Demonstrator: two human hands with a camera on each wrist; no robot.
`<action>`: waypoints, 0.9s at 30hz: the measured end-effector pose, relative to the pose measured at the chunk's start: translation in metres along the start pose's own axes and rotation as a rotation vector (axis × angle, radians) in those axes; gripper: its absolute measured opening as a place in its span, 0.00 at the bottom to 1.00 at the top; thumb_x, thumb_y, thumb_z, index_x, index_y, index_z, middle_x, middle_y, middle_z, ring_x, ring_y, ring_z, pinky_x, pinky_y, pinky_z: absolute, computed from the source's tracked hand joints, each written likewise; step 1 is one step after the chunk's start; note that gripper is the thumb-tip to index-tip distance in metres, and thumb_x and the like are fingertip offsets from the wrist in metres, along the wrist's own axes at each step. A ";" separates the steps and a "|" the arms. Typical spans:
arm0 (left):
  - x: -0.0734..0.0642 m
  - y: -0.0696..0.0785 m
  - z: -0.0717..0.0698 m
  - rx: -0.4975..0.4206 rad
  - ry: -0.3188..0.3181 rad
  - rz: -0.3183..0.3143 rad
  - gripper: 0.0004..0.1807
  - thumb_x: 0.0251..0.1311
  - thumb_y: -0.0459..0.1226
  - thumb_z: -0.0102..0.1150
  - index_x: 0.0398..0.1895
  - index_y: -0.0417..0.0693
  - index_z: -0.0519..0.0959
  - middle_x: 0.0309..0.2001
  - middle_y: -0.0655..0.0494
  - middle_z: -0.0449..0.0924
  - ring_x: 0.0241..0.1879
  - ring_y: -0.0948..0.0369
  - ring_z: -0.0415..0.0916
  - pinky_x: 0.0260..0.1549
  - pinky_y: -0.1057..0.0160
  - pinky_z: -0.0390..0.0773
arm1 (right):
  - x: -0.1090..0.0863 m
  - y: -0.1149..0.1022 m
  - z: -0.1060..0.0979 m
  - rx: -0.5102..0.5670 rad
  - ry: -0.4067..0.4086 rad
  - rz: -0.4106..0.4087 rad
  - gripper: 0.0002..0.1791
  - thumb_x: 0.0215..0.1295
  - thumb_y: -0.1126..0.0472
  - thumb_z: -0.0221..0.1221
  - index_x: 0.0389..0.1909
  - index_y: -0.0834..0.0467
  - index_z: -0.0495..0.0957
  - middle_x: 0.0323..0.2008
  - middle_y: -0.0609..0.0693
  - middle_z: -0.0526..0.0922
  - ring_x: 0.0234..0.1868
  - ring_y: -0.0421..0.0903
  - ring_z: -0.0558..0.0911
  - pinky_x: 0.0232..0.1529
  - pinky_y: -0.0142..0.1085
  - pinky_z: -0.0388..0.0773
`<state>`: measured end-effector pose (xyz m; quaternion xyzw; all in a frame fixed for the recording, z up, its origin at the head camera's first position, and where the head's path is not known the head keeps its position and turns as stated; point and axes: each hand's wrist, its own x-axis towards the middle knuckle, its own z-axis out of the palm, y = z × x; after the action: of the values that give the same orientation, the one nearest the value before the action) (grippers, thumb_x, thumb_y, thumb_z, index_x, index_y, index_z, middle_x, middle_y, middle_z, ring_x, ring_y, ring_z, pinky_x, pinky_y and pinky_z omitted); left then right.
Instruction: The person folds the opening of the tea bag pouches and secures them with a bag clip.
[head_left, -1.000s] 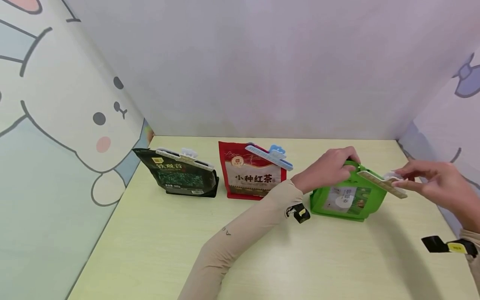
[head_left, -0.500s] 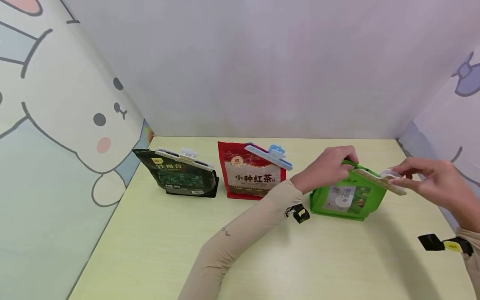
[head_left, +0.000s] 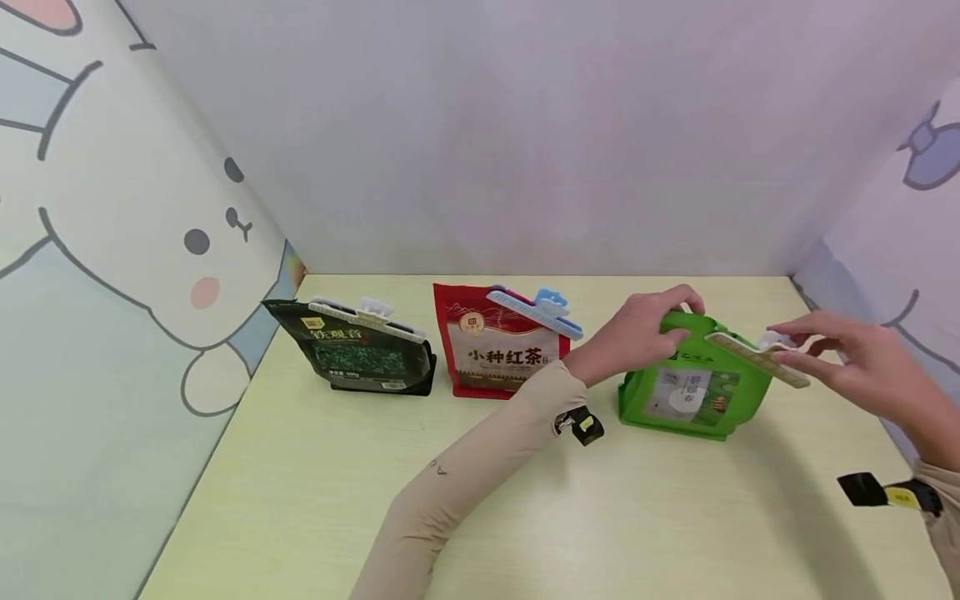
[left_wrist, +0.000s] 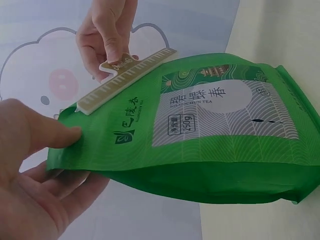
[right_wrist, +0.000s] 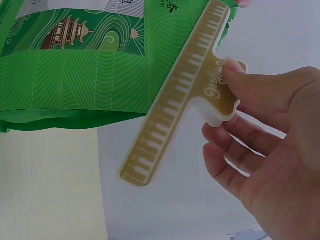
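A green tea bag (head_left: 697,392) stands on the table at the right, its top slanting down to the right. My left hand (head_left: 633,333) pinches its upper left corner, thumb on the front of the bag (left_wrist: 200,150) and fingers behind in the left wrist view. A long sealing clip (head_left: 757,358) with a gold piano-key pattern lies along the bag's slanted top edge at the right. Its handle is pinched between thumb and fingers of my right hand (head_left: 862,358). In the right wrist view the lower end of the clip (right_wrist: 175,90) sticks out past the bag.
To the left stand a red tea bag (head_left: 502,358) with a blue clip (head_left: 536,312) and a black tea bag (head_left: 360,354) with a white clip (head_left: 367,318). A pale wall rises behind the table (head_left: 525,500); printed cartoon panels flank it.
My left hand has slid a little left and up with the bag's corner, and more of the bag's upper front shows. The clip and right hand have shifted only slightly.
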<state>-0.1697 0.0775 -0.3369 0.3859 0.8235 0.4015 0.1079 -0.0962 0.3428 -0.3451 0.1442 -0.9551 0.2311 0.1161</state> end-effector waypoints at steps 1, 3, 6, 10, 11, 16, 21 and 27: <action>-0.001 -0.001 0.000 0.008 0.010 0.012 0.13 0.66 0.32 0.52 0.51 0.54 0.70 0.37 0.63 0.76 0.31 0.70 0.72 0.30 0.75 0.70 | 0.001 -0.001 0.000 -0.009 0.007 -0.010 0.14 0.54 0.66 0.67 0.43 0.58 0.82 0.34 0.36 0.75 0.32 0.23 0.69 0.32 0.16 0.66; -0.002 -0.002 0.000 0.016 0.028 0.028 0.13 0.65 0.33 0.53 0.51 0.54 0.71 0.36 0.64 0.77 0.29 0.70 0.72 0.29 0.75 0.69 | 0.003 -0.002 0.000 -0.011 0.018 -0.014 0.12 0.53 0.66 0.68 0.41 0.57 0.82 0.32 0.38 0.76 0.32 0.24 0.69 0.32 0.16 0.65; -0.004 -0.004 0.000 0.014 0.056 0.045 0.12 0.65 0.32 0.53 0.50 0.54 0.72 0.36 0.64 0.77 0.27 0.69 0.71 0.27 0.75 0.68 | 0.004 -0.002 -0.001 0.019 0.033 -0.007 0.11 0.52 0.68 0.68 0.37 0.57 0.83 0.30 0.39 0.77 0.30 0.26 0.69 0.32 0.17 0.64; -0.004 -0.005 0.000 0.014 0.086 0.067 0.12 0.64 0.33 0.55 0.49 0.54 0.75 0.33 0.63 0.78 0.20 0.68 0.68 0.24 0.75 0.66 | 0.005 -0.003 -0.002 0.080 0.052 0.008 0.10 0.51 0.71 0.68 0.35 0.58 0.83 0.27 0.41 0.78 0.28 0.29 0.71 0.31 0.18 0.63; -0.004 -0.005 0.000 0.018 0.096 0.071 0.12 0.64 0.33 0.55 0.49 0.54 0.76 0.34 0.63 0.78 0.19 0.68 0.67 0.23 0.75 0.66 | 0.005 -0.003 -0.002 0.093 0.054 0.014 0.10 0.50 0.71 0.68 0.35 0.58 0.83 0.27 0.41 0.78 0.28 0.29 0.71 0.31 0.18 0.64; -0.005 -0.006 0.000 0.036 0.137 0.083 0.13 0.63 0.33 0.57 0.49 0.54 0.79 0.42 0.63 0.81 0.15 0.67 0.63 0.21 0.74 0.64 | 0.006 -0.006 -0.002 0.141 0.052 0.060 0.09 0.52 0.70 0.67 0.36 0.58 0.84 0.27 0.42 0.78 0.29 0.30 0.70 0.30 0.19 0.63; -0.005 -0.009 0.001 0.029 0.163 0.104 0.12 0.62 0.33 0.58 0.47 0.53 0.80 0.44 0.64 0.81 0.14 0.67 0.61 0.20 0.74 0.63 | 0.008 -0.008 0.000 0.149 0.063 0.075 0.08 0.54 0.69 0.67 0.35 0.57 0.83 0.27 0.43 0.77 0.29 0.32 0.69 0.29 0.22 0.62; -0.005 -0.011 0.003 -0.003 0.178 0.125 0.11 0.62 0.32 0.58 0.46 0.52 0.81 0.44 0.64 0.81 0.16 0.68 0.63 0.20 0.75 0.63 | 0.008 -0.010 -0.001 0.155 0.051 0.125 0.07 0.55 0.65 0.67 0.36 0.56 0.83 0.28 0.44 0.77 0.29 0.32 0.70 0.29 0.21 0.63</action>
<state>-0.1706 0.0712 -0.3472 0.3989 0.8037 0.4414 0.0096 -0.1003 0.3330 -0.3379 0.0871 -0.9383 0.3146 0.1141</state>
